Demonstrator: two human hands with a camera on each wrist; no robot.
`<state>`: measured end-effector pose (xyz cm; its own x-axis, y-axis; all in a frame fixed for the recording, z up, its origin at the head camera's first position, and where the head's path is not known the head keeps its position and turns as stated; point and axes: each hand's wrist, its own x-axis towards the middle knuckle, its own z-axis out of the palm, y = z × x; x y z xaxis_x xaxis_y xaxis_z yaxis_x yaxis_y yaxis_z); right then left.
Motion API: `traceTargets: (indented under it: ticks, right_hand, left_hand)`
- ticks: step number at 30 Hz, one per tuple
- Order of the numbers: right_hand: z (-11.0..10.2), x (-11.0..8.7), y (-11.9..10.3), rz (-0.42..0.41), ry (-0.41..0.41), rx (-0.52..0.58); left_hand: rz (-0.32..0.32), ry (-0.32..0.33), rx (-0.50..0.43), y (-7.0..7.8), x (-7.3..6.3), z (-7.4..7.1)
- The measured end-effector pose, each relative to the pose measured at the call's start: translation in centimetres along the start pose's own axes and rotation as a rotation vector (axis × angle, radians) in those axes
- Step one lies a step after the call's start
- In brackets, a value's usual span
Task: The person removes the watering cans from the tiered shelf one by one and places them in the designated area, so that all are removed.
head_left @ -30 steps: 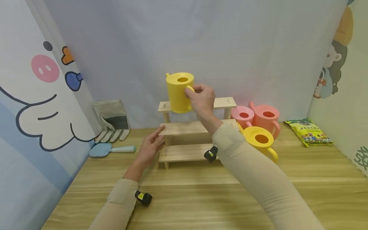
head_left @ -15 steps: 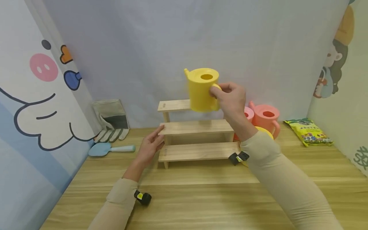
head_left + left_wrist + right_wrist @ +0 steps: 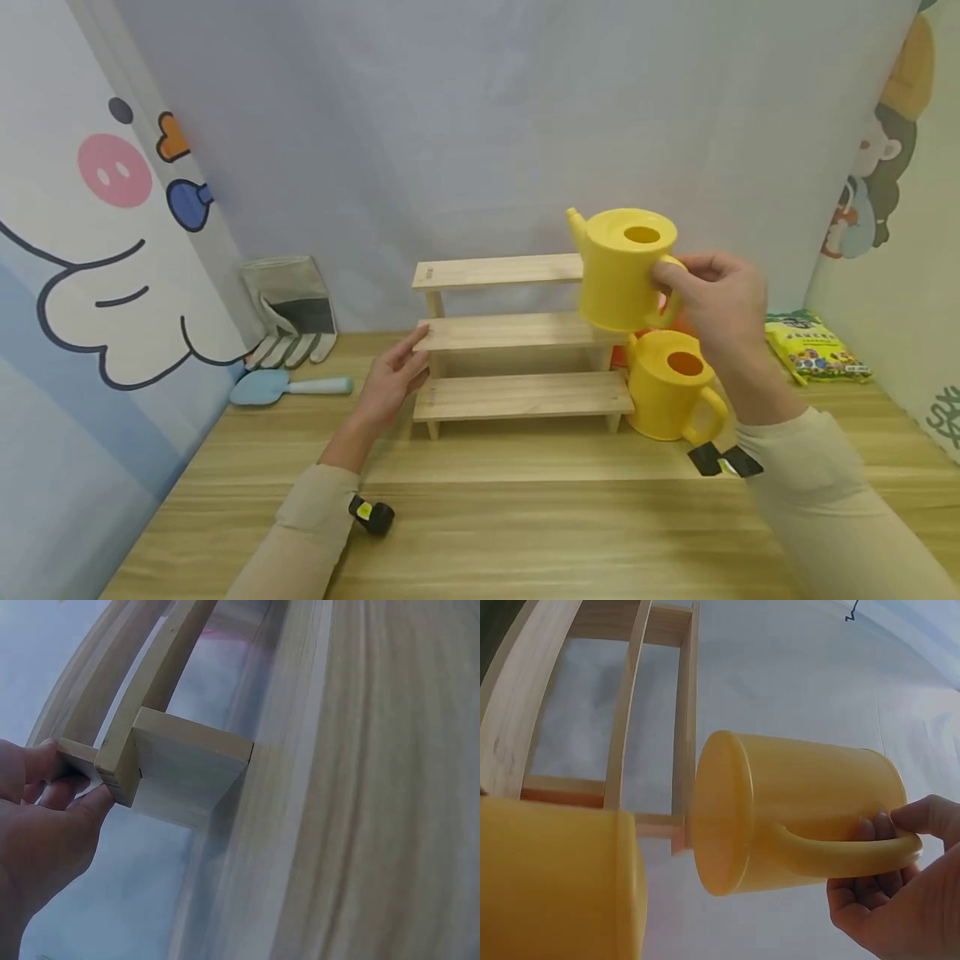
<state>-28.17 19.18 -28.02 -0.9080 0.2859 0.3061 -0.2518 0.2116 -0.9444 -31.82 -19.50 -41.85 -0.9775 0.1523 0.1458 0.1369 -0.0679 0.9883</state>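
Note:
My right hand (image 3: 723, 304) grips the handle of a yellow watering can (image 3: 618, 279) and holds it upright in the air, over the right end of a three-step wooden stand (image 3: 510, 331). In the right wrist view, fingers (image 3: 870, 892) are curled round the handle of that can (image 3: 810, 787). Just below it, a second yellow watering can (image 3: 663, 396) stands on the table beside the stand. My left hand (image 3: 386, 383) holds the left end of the stand's middle step; the left wrist view shows thumb and fingers at the board's end (image 3: 79, 754).
A grey-and-white glove (image 3: 296, 308) leans on the back wall at left, with a blue trowel (image 3: 258, 387) before it. A yellow-green packet (image 3: 821, 354) lies at right. Reddish watering cans are mostly hidden behind the yellow ones and my right hand.
My right hand has carried the yellow watering can rightwards from the top step's left half to the stand's right end, lowering it lately. My left hand has stayed on the stand.

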Motion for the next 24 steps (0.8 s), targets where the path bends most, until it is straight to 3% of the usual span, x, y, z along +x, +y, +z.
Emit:
traceTargets:
  ticks: [9, 15, 19, 24]
  right_hand:
    - [-6.1, -0.8, 1.6, 0.033, 0.049, 0.107]
    - [-11.6, -0.6, 3.5, -0.022, 0.039, 0.008]
    - [-14.4, 0.0, 4.7, -0.047, 0.004, -0.024]
    - [-16.2, 0.7, 5.8, -0.072, -0.106, 0.063]
  left_hand:
    - [0.021, -0.001, 0.004, -0.4, 0.1, -0.1]
    - [-0.004, -0.018, 0.009, -0.7, 0.0, 0.3]
    - [-0.001, -0.004, 0.017, -0.4, 0.0, 0.3]
    - [0.004, 0.006, 0.020, -0.1, -0.1, 0.0]
